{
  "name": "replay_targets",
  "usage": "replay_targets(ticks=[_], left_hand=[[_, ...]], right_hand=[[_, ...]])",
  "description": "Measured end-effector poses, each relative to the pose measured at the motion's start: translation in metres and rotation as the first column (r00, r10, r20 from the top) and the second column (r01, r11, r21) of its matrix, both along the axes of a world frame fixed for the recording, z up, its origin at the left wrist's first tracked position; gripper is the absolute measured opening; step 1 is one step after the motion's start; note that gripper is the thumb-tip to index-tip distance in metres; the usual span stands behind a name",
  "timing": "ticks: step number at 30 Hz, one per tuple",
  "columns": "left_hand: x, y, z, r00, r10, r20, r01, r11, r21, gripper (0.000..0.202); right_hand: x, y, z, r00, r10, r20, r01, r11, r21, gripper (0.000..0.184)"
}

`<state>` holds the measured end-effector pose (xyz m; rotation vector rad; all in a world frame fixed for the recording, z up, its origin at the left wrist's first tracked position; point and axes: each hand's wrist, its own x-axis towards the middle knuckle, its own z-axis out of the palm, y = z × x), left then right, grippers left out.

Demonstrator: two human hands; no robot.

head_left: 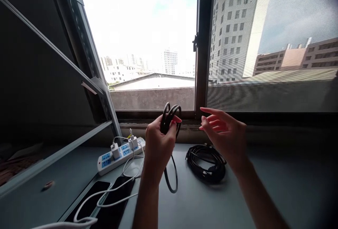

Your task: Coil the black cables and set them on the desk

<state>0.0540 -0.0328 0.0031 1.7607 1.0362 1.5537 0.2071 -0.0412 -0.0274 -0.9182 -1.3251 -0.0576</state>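
Observation:
My left hand (161,139) is closed around a black cable (173,111) gathered in several loops. The loops stick up above the fist, and one longer loop hangs below it, over the table. To the right, my right hand (224,128) is raised with its fingers apart and nothing between them. A larger black cable coil (206,163) lies on the table, below and to the left of my right hand. Metal plug ends show in that coil.
A white power strip (121,155) with blue sockets and two plugged-in chargers stands at the left. White cords run toward two dark phones (116,200) on the table (190,208). A metal frame (101,91) slants up at the left, before a window (202,81).

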Motion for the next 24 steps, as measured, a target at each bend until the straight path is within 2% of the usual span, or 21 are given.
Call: replay_targets(ticks=[5, 9, 13, 15, 17, 19, 21, 23, 24], left_hand=[[0.001, 0.005, -0.005, 0.965, 0.212, -0.157, -0.199, 0.976, 0.091, 0.016], [0.0, 0.003, -0.006, 0.879, 0.422, -0.222, -0.383, 0.902, 0.198, 0.016], [-0.006, 0.002, -0.005, 0.855, 0.434, -0.283, -0.362, 0.891, 0.274, 0.013], [-0.009, 0.003, -0.005, 0.853, 0.447, -0.27, -0.325, 0.859, 0.396, 0.011], [-0.011, 0.005, -0.005, 0.852, 0.471, -0.229, -0.268, 0.768, 0.582, 0.009], [-0.012, 0.009, -0.006, 0.84, 0.501, -0.209, -0.191, 0.633, 0.75, 0.01], [-0.013, 0.013, -0.007, 0.817, 0.542, -0.197, -0.133, 0.509, 0.85, 0.011], [-0.014, 0.016, -0.008, 0.806, 0.567, -0.168, -0.125, 0.44, 0.889, 0.011], [-0.015, 0.018, -0.008, 0.808, 0.569, -0.154, -0.128, 0.425, 0.896, 0.011]], right_hand=[[0.007, 0.001, 0.001, 0.999, -0.039, 0.038, 0.039, 0.999, 0.004, 0.022], [0.011, 0.002, 0.002, 0.994, -0.018, 0.105, 0.019, 1.0, -0.015, 0.028], [0.016, 0.003, 0.003, 0.983, -0.027, 0.184, 0.036, 0.998, -0.042, 0.033], [0.015, 0.005, 0.003, 0.97, -0.011, 0.241, 0.024, 0.999, -0.049, 0.038], [0.009, 0.01, 0.001, 0.954, 0.013, 0.301, -0.002, 0.999, -0.039, 0.04], [0.001, 0.016, -0.003, 0.948, 0.04, 0.317, -0.04, 0.999, -0.007, 0.039], [-0.007, 0.021, -0.007, 0.964, 0.073, 0.257, -0.075, 0.997, 0.001, 0.026], [-0.013, 0.023, -0.01, 0.978, 0.134, 0.16, -0.128, 0.991, -0.045, 0.01], [-0.015, 0.022, -0.012, 0.974, 0.197, 0.112, -0.189, 0.979, -0.082, 0.016]])
